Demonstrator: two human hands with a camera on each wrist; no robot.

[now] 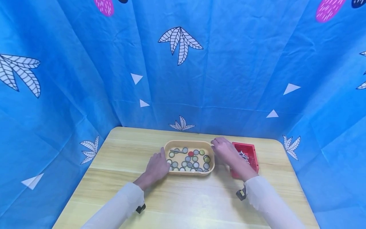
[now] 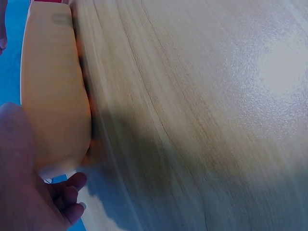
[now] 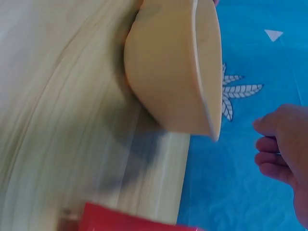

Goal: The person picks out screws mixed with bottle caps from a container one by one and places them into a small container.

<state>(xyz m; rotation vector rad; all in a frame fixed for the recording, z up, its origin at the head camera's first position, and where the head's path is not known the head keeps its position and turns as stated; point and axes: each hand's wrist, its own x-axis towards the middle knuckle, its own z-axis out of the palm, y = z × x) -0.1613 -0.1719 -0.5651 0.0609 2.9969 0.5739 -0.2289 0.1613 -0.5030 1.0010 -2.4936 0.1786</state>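
Note:
A tan plastic tray [image 1: 191, 142] sits on the table, holding many round, metal-rimmed discs like bottle caps [image 1: 196, 165], one of them red [image 1: 191, 153]. Among them, at the back left, lies a thin metal rod like a bolt [image 1: 177, 151]. My left hand [image 1: 156, 165] grips the tray's left end, thumb at the rim and fingers bent round the outside. My right hand [image 1: 224, 151] is beside the back right corner. In the right wrist view that hand [image 3: 284, 151] stands apart from the tray [image 3: 166, 67], its fingers loosely curled with nothing visible in them.
Under my right forearm stands a red bin [image 1: 253, 156] with several silver screws [image 1: 244, 155] in it, partly covered by the arm. The wooden table [image 1: 183, 200] reaches back to a blue patterned curtain [image 1: 243, 79], which also hangs at both sides.

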